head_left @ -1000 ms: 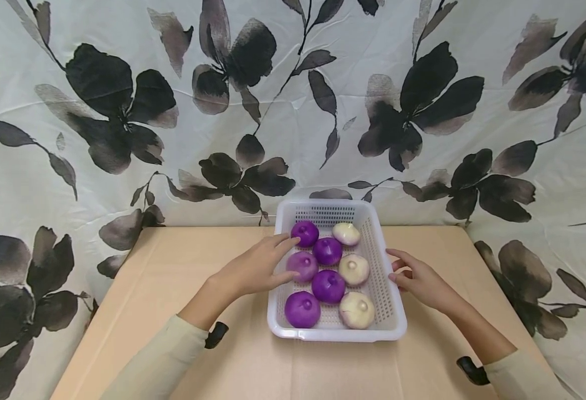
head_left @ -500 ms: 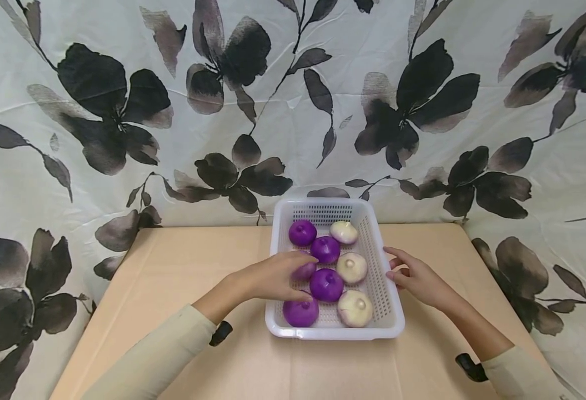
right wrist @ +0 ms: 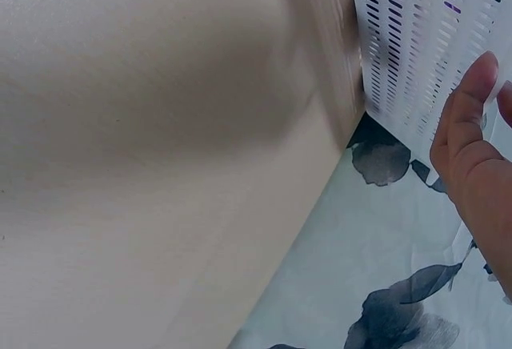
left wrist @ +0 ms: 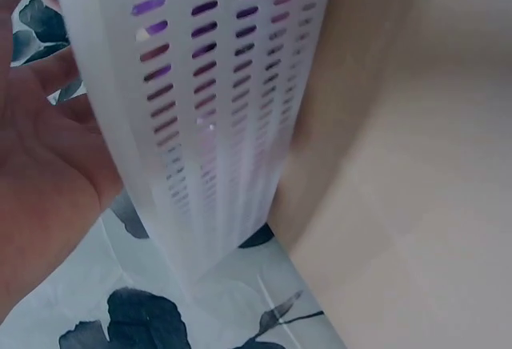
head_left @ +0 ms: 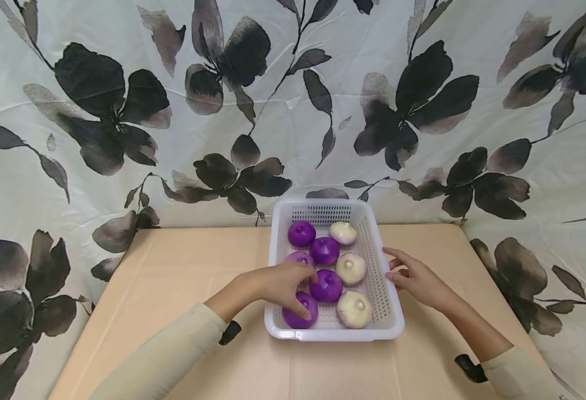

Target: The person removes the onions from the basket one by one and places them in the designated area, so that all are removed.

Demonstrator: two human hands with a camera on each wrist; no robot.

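A white perforated plastic basket [head_left: 385, 300] holds several purple onions and a column of pale, white onions [head_left: 351, 269]. My left hand [head_left: 285, 282] reaches over the left rim. Its thumb lies over the front-left purple onion [head_left: 300, 319], and its bent fingers are spread near the middle purple onion [head_left: 326, 286]. A lighter purple onion [head_left: 300, 258] is partly hidden behind that hand. My right hand [head_left: 419, 279] holds the basket's right rim between thumb and fingers. In the left wrist view, the basket's side wall [left wrist: 216, 125] hides most of the left fingers.
The basket stands on a light tan tabletop [head_left: 198, 250], near its back edge. Behind the table hangs a white cloth [head_left: 322, 178] with dark flower prints. Black straps [head_left: 470, 369] show at both wrists.
My left hand has moved from the lighter purple onion towards the front-left purple onion. The onions stay in place, and my right hand keeps its place at the rim.
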